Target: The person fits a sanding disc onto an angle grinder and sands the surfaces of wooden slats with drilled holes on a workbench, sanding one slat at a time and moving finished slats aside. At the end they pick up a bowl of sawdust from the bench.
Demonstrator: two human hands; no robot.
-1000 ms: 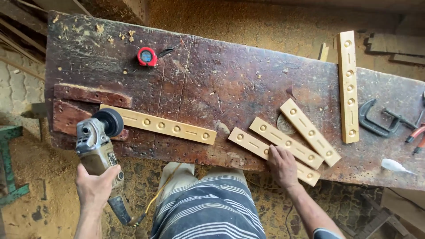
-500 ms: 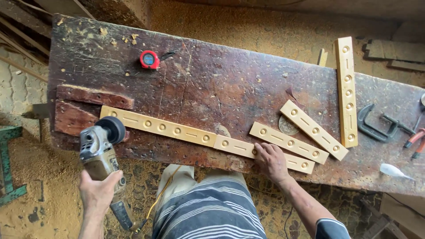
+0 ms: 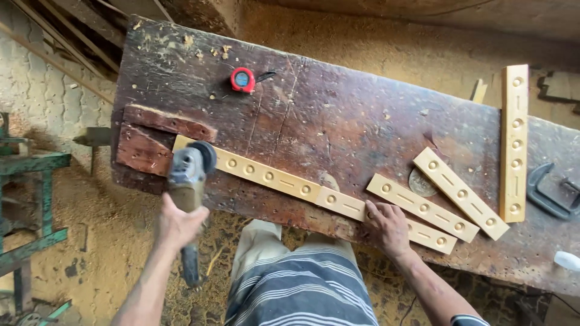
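- Your left hand (image 3: 180, 224) is clenched around the body of the grinder (image 3: 187, 181), which points away from you toward the far side.
- The grinder's disc (image 3: 207, 156) sits over the left end of the long strip (image 3: 254, 171); whether it touches the wood cannot be told.
- Your right hand (image 3: 386, 228) lies flat, fingers spread, pressing on the near strip (image 3: 386, 220) at the bench's near edge; it grasps nothing.
- The near strip butts end to end against the right end of the long strip, the two forming one slanted line.
- Two more strips, the middle strip (image 3: 422, 207) and the angled strip (image 3: 460, 193), lie just right of your right hand, beside each other.
- A round disc (image 3: 418, 183) lies partly under these two.
- An upright strip (image 3: 514, 142) lies at the far right, running near to far.
- A clamp (image 3: 550, 194) lies right of it, at the picture's edge.
- A red tape measure (image 3: 242, 79) rests on the far part of the bench (image 3: 338, 115).
- Two dark wood blocks (image 3: 154, 139) lie at the bench's left end, just beside the grinder's head.
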